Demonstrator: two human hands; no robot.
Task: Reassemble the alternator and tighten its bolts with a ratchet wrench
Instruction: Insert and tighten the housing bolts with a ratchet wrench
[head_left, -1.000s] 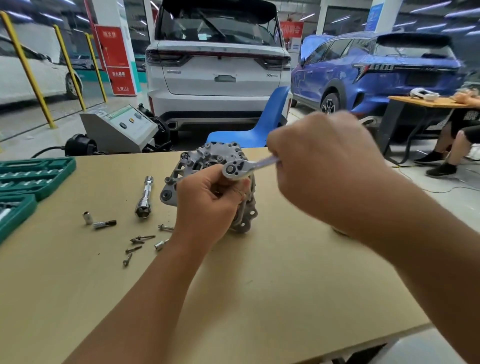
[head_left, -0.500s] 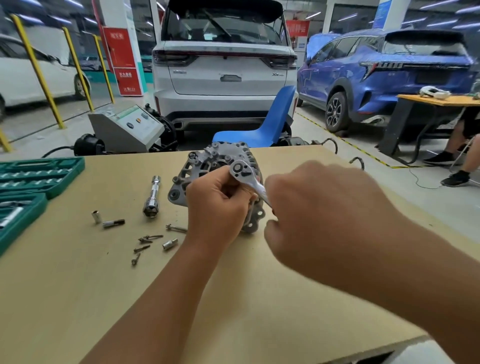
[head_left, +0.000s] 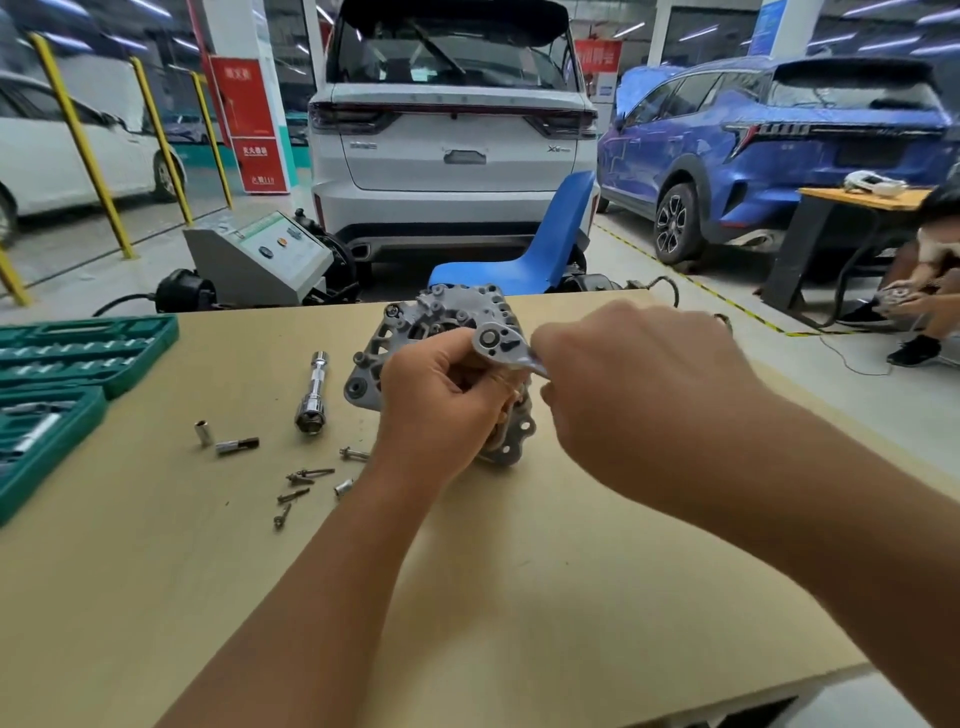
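**Steel ratchet on alternator bolt, mid-tightening**

Grey alternator (head_left: 441, 374) stands on edge mid-table. Your left hand (head_left: 441, 405) is curled round its near side, bracing it. Your right hand (head_left: 634, 384) is clenched on the ratchet wrench (head_left: 501, 345) handle, head on top of the housing. Keep the head square, swing in short strokes, don't let the body rock. Loose bolts (head_left: 304, 480) lie just left, so more fastening remains. Tan table (head_left: 519, 597); green socket case (head_left: 78, 358) far left; garage, parked cars beyond.

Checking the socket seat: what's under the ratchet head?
The ratchet head sits over the alternator housing's upper edge. The socket and bolt beneath are hidden by the head and the left hand.
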